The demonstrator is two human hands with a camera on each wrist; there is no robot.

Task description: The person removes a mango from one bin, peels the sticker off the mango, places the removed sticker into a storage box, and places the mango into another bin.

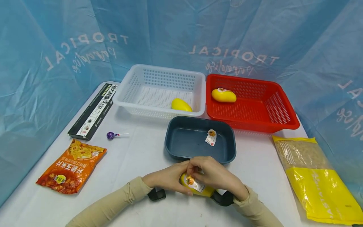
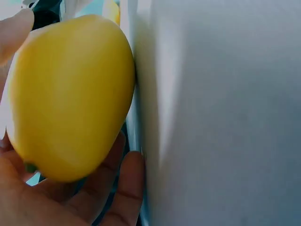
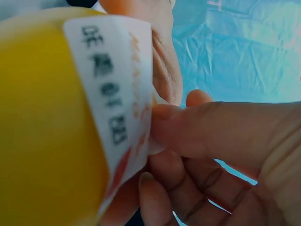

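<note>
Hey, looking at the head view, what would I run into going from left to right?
Orange snack bag, black pasta box, purple lollipop, left hand, held mango, right hand pinching a sticker, red basket, yellow pasta bag.

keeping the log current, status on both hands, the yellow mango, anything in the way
Left hand gripping yellow mango. Right hand pinching edge of its label. Label not fully off. Nothing visible in the way.
</note>
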